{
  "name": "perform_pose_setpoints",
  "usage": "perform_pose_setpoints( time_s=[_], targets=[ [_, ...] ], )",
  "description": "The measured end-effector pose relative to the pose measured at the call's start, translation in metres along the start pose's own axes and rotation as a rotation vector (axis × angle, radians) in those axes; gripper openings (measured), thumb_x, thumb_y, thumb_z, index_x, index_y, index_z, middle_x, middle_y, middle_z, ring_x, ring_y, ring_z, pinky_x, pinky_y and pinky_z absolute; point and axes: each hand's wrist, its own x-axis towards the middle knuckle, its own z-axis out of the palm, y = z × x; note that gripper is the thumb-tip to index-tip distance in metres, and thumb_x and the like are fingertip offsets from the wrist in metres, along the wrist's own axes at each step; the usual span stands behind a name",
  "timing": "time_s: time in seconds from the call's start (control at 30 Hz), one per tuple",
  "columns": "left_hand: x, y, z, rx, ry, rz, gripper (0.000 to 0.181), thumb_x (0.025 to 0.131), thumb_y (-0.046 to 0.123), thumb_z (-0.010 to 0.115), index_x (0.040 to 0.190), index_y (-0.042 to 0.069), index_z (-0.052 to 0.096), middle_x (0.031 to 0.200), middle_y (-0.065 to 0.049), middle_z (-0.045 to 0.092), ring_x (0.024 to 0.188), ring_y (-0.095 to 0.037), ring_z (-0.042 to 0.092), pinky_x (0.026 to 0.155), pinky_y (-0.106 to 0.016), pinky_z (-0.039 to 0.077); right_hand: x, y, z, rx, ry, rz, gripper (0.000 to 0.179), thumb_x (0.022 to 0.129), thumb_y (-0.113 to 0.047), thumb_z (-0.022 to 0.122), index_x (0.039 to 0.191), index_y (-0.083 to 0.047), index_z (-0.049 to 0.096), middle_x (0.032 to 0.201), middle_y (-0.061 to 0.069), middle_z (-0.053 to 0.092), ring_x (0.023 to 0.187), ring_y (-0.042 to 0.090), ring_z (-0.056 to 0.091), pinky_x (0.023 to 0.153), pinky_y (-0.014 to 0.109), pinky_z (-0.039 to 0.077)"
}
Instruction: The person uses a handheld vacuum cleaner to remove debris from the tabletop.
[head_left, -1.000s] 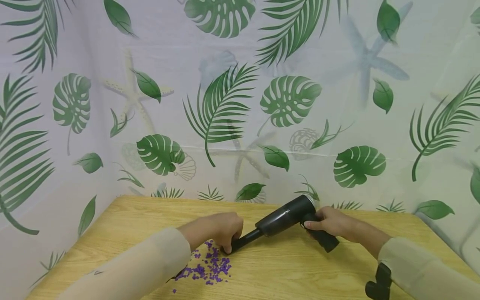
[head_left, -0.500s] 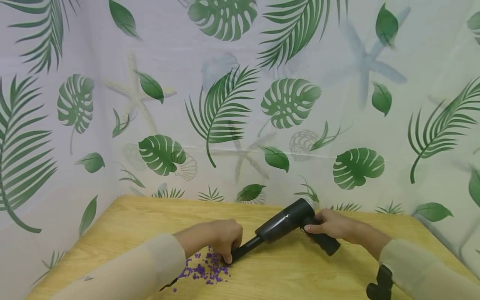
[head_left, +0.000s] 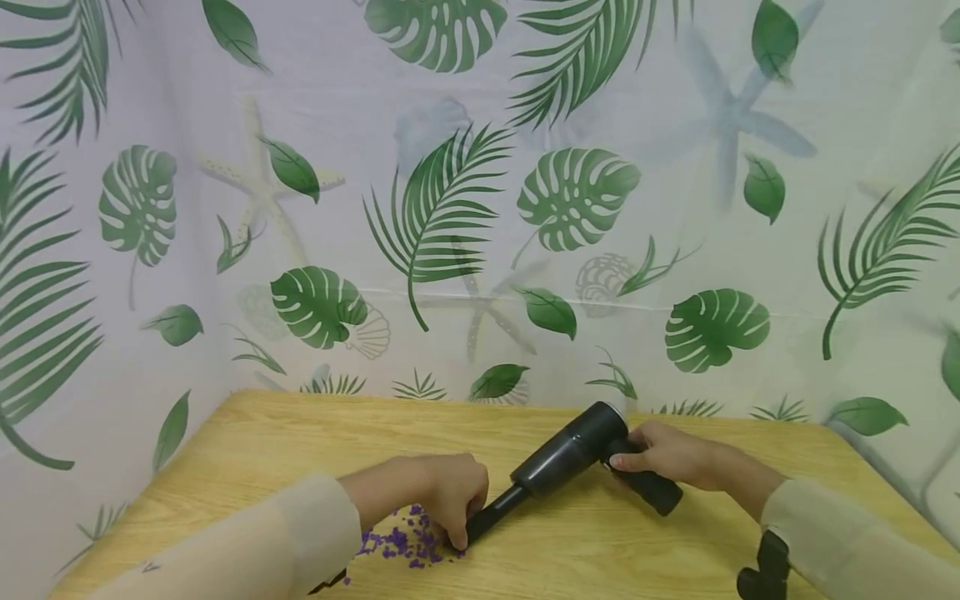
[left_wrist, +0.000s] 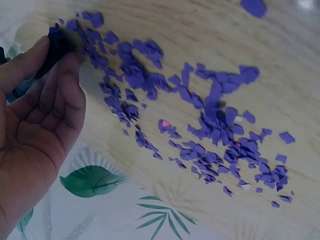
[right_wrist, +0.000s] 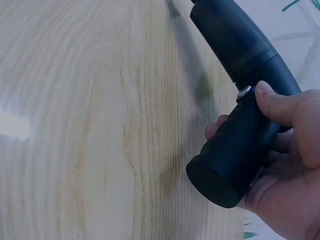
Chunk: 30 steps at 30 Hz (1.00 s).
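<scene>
A black handheld vacuum cleaner point(head_left: 558, 458) slants across the table, its narrow nozzle point(head_left: 495, 510) pointing toward the near left. My right hand point(head_left: 667, 452) grips the pistol handle point(right_wrist: 232, 145); in the right wrist view the thumb lies beside a silver button point(right_wrist: 244, 92). With thumb and fingers, my left hand point(head_left: 453, 492) pinches the nozzle near its tip. Scattered purple scraps point(left_wrist: 215, 120) lie on the wood right by the tip, a few pink and white bits among them. In the left wrist view, the dark nozzle end point(left_wrist: 57, 47) sits at the edge of the scraps.
The light wooden table point(head_left: 300, 425) meets a white leaf-print sheet point(head_left: 480, 208) at its back and sides. A black wrist mount point(head_left: 765, 567) hangs below the right sleeve. My left forearm covers part of the table's near left.
The nozzle tip and my left hand have shifted toward the near side along the right edge of the scraps. The vacuum's body has tilted a little steeper; my right hand keeps its grip.
</scene>
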Motion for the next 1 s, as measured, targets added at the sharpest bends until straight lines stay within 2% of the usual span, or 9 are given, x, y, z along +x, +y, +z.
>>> perform_pose_setpoints(
  time_s=[0.17, 0.33, 0.43, 0.53, 0.63, 0.7, 0.8, 0.9, 1.0],
  targets=[
    [-0.007, 0.008, -0.002, -0.014, -0.065, -0.027, 0.025, 0.074, 0.015, 0.088, 0.061, 0.014, 0.068, 0.052, 0.005, 0.066, 0.046, -0.007, 0.063, 0.051, -0.017, 0.051, -0.001, -0.004, 0.002, 0.024, -0.042, -0.026, 0.033, 0.099, -0.023, 0.061, 0.104, 0.009, 0.064, 0.092, 0.011, 0.065, 0.082, 0.019, 0.061, 0.074, 0.033, 0.054],
    [-0.012, 0.010, -0.005, -0.029, -0.113, -0.045, 0.026, 0.078, 0.019, 0.086, 0.061, 0.014, 0.067, 0.054, 0.003, 0.067, 0.048, -0.009, 0.064, 0.051, -0.017, 0.051, 0.000, -0.005, 0.002, 0.102, -0.081, -0.021, 0.035, 0.101, -0.022, 0.058, 0.107, 0.013, 0.061, 0.094, 0.013, 0.066, 0.083, 0.019, 0.062, 0.073, 0.032, 0.055],
    [-0.012, 0.011, -0.006, 0.030, -0.069, -0.051, 0.031, 0.078, 0.033, 0.086, 0.061, 0.015, 0.066, 0.054, 0.005, 0.065, 0.047, -0.006, 0.059, 0.051, -0.016, 0.048, -0.001, -0.005, 0.000, 0.156, -0.087, -0.005, 0.036, 0.102, -0.022, 0.056, 0.110, 0.013, 0.057, 0.097, 0.014, 0.065, 0.086, 0.020, 0.062, 0.076, 0.033, 0.055],
    [-0.010, 0.010, -0.006, 0.119, 0.017, -0.069, 0.034, 0.075, 0.039, 0.086, 0.065, 0.015, 0.063, 0.057, 0.008, 0.060, 0.050, -0.004, 0.054, 0.050, -0.017, 0.044, -0.003, -0.006, -0.004, 0.183, -0.069, 0.011, 0.038, 0.102, -0.023, 0.056, 0.113, 0.014, 0.054, 0.100, 0.016, 0.063, 0.088, 0.022, 0.063, 0.078, 0.034, 0.055],
    [-0.006, 0.007, -0.007, 0.185, 0.082, -0.095, 0.029, 0.073, 0.029, 0.086, 0.071, 0.016, 0.060, 0.062, 0.009, 0.057, 0.054, -0.004, 0.052, 0.050, -0.017, 0.044, -0.004, -0.008, -0.006, 0.199, -0.029, 0.046, 0.041, 0.103, -0.023, 0.055, 0.117, 0.014, 0.050, 0.104, 0.018, 0.061, 0.090, 0.025, 0.063, 0.078, 0.036, 0.055],
    [-0.003, 0.002, -0.010, 0.215, 0.102, -0.103, 0.025, 0.070, 0.020, 0.085, 0.074, 0.016, 0.060, 0.064, 0.008, 0.057, 0.056, -0.004, 0.052, 0.051, -0.017, 0.044, -0.004, -0.009, -0.007, 0.211, -0.003, 0.070, 0.043, 0.103, -0.023, 0.055, 0.120, 0.015, 0.047, 0.106, 0.020, 0.059, 0.091, 0.027, 0.062, 0.077, 0.037, 0.055],
    [0.000, -0.008, -0.017, 0.188, 0.099, -0.114, 0.024, 0.069, 0.015, 0.087, 0.079, 0.015, 0.065, 0.069, 0.008, 0.060, 0.059, -0.005, 0.054, 0.054, -0.018, 0.047, -0.002, -0.010, -0.007, 0.230, 0.045, 0.105, 0.042, 0.103, -0.024, 0.055, 0.121, 0.013, 0.043, 0.107, 0.021, 0.059, 0.092, 0.028, 0.062, 0.075, 0.038, 0.055],
    [0.004, -0.020, -0.023, 0.131, 0.094, -0.114, 0.026, 0.069, 0.015, 0.089, 0.087, 0.016, 0.070, 0.075, 0.007, 0.064, 0.065, -0.005, 0.058, 0.060, -0.020, 0.050, 0.001, -0.011, -0.007, 0.236, 0.070, 0.113, 0.040, 0.104, -0.024, 0.053, 0.118, 0.012, 0.045, 0.104, 0.021, 0.060, 0.089, 0.026, 0.061, 0.073, 0.036, 0.054],
    [0.010, -0.033, -0.028, 0.048, 0.093, -0.108, 0.021, 0.078, 0.014, 0.083, 0.097, 0.015, 0.075, 0.084, 0.005, 0.069, 0.076, -0.009, 0.063, 0.068, -0.024, 0.054, 0.004, -0.011, -0.007, 0.233, 0.081, 0.105, 0.037, 0.104, -0.023, 0.052, 0.115, 0.012, 0.049, 0.100, 0.018, 0.061, 0.087, 0.025, 0.060, 0.072, 0.035, 0.052]
  ],
)
